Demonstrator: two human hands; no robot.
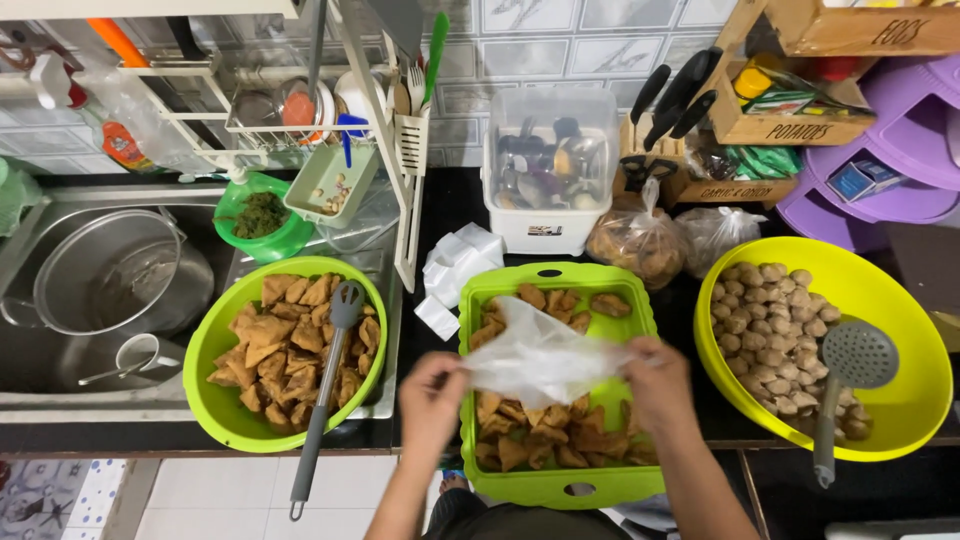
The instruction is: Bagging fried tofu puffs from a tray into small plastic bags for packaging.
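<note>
Both hands, left hand [432,392] and right hand [655,378], are pinching a thin plastic bag [540,358] over the green tray [560,487] of fried snacks [540,440]; rubbing the edges apart gently opens it without tearing

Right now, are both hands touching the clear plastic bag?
Touching. The head view shows the left hand and right hand each pinching an edge of the clear plastic bag, stretched between them above the green tray.
</note>
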